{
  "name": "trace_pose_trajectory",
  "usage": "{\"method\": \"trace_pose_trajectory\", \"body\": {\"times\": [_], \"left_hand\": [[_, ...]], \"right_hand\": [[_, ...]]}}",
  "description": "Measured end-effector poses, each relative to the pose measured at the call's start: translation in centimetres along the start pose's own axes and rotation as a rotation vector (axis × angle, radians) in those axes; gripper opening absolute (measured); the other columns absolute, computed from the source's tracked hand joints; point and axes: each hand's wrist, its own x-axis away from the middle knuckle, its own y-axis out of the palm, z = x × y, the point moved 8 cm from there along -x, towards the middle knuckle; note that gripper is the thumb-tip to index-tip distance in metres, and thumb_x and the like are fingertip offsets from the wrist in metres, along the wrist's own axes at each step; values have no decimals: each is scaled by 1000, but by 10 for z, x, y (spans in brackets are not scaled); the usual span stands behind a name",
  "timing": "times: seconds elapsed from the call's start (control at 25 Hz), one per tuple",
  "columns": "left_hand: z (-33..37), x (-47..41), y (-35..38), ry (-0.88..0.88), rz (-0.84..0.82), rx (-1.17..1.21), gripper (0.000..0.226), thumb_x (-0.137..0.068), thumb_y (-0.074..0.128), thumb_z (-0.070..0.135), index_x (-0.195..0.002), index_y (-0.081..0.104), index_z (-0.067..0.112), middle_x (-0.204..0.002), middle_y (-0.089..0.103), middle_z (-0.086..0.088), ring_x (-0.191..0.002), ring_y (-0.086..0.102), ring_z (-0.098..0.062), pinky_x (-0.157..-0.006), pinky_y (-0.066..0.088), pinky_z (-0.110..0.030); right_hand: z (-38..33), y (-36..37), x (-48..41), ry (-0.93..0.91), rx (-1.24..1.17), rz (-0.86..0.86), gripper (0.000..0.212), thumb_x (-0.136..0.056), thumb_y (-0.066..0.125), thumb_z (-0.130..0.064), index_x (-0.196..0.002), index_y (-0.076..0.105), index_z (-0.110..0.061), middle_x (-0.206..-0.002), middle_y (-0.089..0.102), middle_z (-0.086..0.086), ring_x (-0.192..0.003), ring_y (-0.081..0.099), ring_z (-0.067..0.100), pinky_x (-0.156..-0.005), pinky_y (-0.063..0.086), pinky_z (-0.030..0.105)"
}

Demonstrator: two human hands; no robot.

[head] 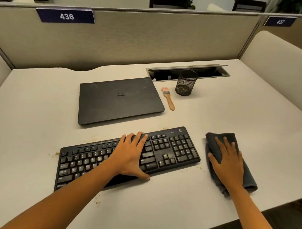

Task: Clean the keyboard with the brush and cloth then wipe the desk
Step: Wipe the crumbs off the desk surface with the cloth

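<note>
Black keyboard [176, 148] angled near the front edge of the table [236, 111], brown crumbs along its sides. Left hand [132, 154] flat across its middle, fingers straight and spread. Right hand [228, 159] pressing flat, fingers apart, on folded dark cloth [249, 182] just beside the keyboard's right end. Brush [169, 99] farther back, between closed laptop [119, 101] and mesh cup [186, 83].

Matt black plastic keyboard [171, 151], soft dark cloth [214, 145], wood-handled brush [170, 101] – black wire-mesh cup [186, 83], smooth matt desk [40, 106].
</note>
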Motion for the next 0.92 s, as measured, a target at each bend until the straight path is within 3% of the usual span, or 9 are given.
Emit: {"method": "trace_pose_trajectory", "body": {"times": [0.16, 0.32, 0.52, 0.64, 0.68, 0.72, 0.76, 0.8, 0.92], "left_hand": [[1, 0, -5, 18, 81, 21, 138, -53, 50, 95, -156, -1, 18, -160, 9, -7, -142, 17, -32, -118, 12, -48], [-10, 6, -18, -10, 183, 53, 137, -50, 50, 95, -156, 11, 17, -153, 24, -8, -133, 30, -27, -112, 22, -47], [-44, 15, -46, -82, 251, 102, 138, -48, 50, 95, -156, 9, 20, -152, 25, -3, -134, 31, -23, -111, 28, -45], [-54, 21, -57, -90, 278, 143, 139, -47, 54, 94, -156, 11, 20, -150, 26, 1, -131, 35, -20, -109, 31, -44], [-56, 23, -60, -88, 285, 155, 138, -47, 55, 94, -155, 12, 20, -150, 26, 2, -130, 36, -19, -109, 32, -44], [-57, 24, -62, -85, 290, 167, 138, -47, 55, 94, -156, 12, 20, -150, 26, 2, -129, 36, -19, -109, 32, -44], [-58, 25, -65, -83, 291, 181, 138, -47, 55, 94, -156, 12, 20, -149, 26, 3, -129, 36, -18, -108, 32, -45], [-59, 25, -67, -80, 289, 195, 138, -47, 55, 94, -156, 12, 20, -149, 27, 3, -129, 37, -18, -108, 33, -45], [-60, 26, -71, -72, 288, 208, 137, -47, 56, 94, -155, 13, 21, -147, 28, 5, -127, 38, -18, -106, 35, -46]], "right_hand": [[-5, 7, -20, -18, -11, -23, 63, -93, 51, -45, -150, 29, -28, -156, 29, 5, -145, 19, 31, -117, 17, 52], [-17, 11, -40, -28, -47, -28, 67, -88, 41, -50, -150, 30, -28, -156, 29, 5, -145, 20, 31, -117, 17, 49], [-65, 22, -74, -113, -75, -100, 62, -94, 50, -35, -151, 28, -26, -159, 23, 5, -146, 16, 31, -119, 15, 47], [-116, 31, -79, -160, -164, -202, 58, -94, 53, -28, -147, 31, -30, -157, 20, -5, -146, 12, 20, -118, 15, 42], [-135, 31, -73, -149, -230, -261, 47, -93, 54, -23, -139, 43, -29, -150, 33, -8, -142, 23, 16, -115, 25, 41], [-153, 34, -67, -145, -283, -307, 27, -93, 54, -19, -119, 57, -26, -130, 54, -7, -131, 41, 20, -104, 38, 38], [-173, 36, -56, -179, -253, -370, 12, -93, 53, -16, -97, 58, -26, -105, 61, -7, -114, 52, 21, -90, 44, 32], [-193, 40, -41, -255, -216, -426, 9, -93, 52, -16, -92, 59, -21, -96, 62, -4, -107, 56, 25, -85, 45, 30], [-241, 36, 16, -571, -379, -560, 37, -90, 54, -8, -124, 62, -17, -130, 60, 5, -125, 48, 23, -107, 36, 30]]}}
